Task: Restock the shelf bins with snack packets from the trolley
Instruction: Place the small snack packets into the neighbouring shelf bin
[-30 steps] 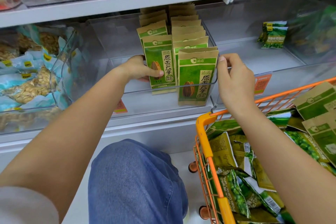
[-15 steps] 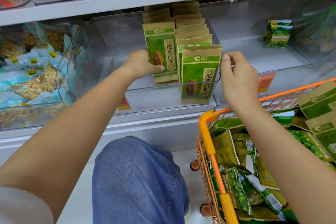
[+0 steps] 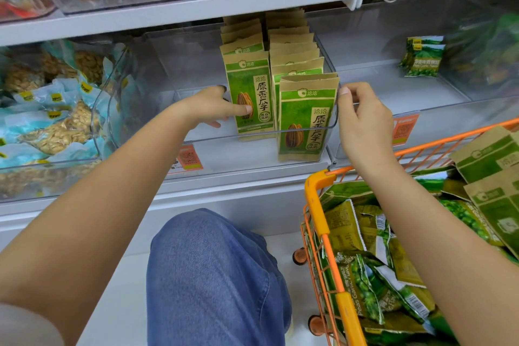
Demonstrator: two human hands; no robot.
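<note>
Left hand (image 3: 213, 107) inside clear shelf bin (image 3: 174, 70), fingers curled around front left sunflower seed packet (image 3: 250, 95), right hand (image 3: 362, 118) pinching bin's right front corner, orange trolley (image 3: 318, 199) below right holding more packets.

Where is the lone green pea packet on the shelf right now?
In the head view, the green pea packet stands at upper right, alone in the clear bin right of the sunflower seed packets, above the orange trolley.

Matt kraft-paper packets (image 3: 307, 118), clear glossy plastic bin (image 3: 179, 70).
</note>
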